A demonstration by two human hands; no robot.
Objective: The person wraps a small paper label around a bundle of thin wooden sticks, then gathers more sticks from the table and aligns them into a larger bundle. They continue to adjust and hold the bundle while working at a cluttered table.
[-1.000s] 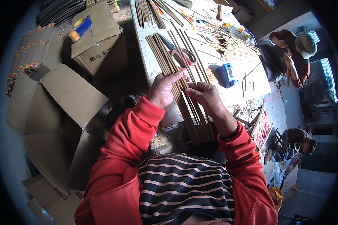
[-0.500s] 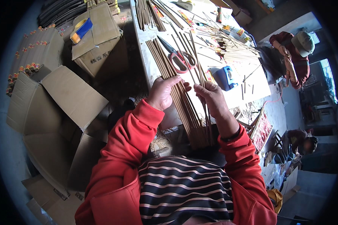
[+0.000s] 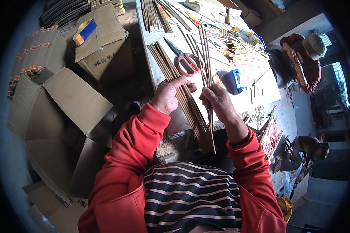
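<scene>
The person in a red jacket and striped apron works at a pale table (image 3: 256,93) that stretches away to the far side. The left hand (image 3: 168,95) lies curled over a bundle of long brown sticks (image 3: 182,93), its fingers wrapped across the top of the bundle and pressing it where it crosses the near edge of the table. The bundle runs from the far left of the tabletop down toward the person's lap. The right hand (image 3: 217,101) is closed in a pinch around a few thin sticks (image 3: 207,58), drawn slightly apart from the bundle, which rise from the hand toward the far side of the table. The two hands are just beside each other.

On the table just beyond the hands lie red-handled scissors (image 3: 184,60); to their right sits a blue tape dispenser (image 3: 234,80). More loose sticks (image 3: 237,42) are scattered farther away. On the left stand open cardboard boxes (image 3: 72,101). At the far right another person in a cap (image 3: 305,58) sits at the table.
</scene>
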